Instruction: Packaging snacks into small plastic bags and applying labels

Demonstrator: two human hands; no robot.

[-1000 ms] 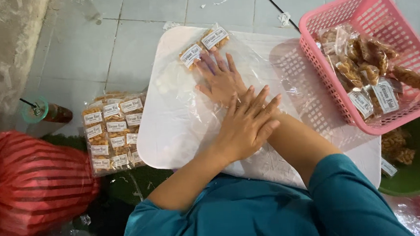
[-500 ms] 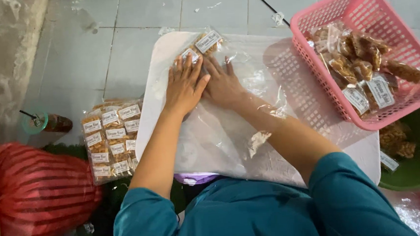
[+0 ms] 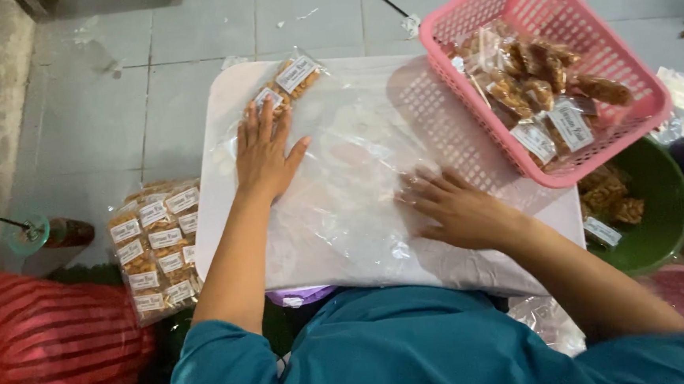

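Hands are lying flat, grip released: left hand and right hand pressing a clear plastic bag onto the white table, seemingly keeping it smooth. Snack packets are sitting at its far end.

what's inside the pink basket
The pink basket holds small clear packets of brown snacks, some bearing white labels. The packets pile up, so those beneath and the basket's floor are hidden.
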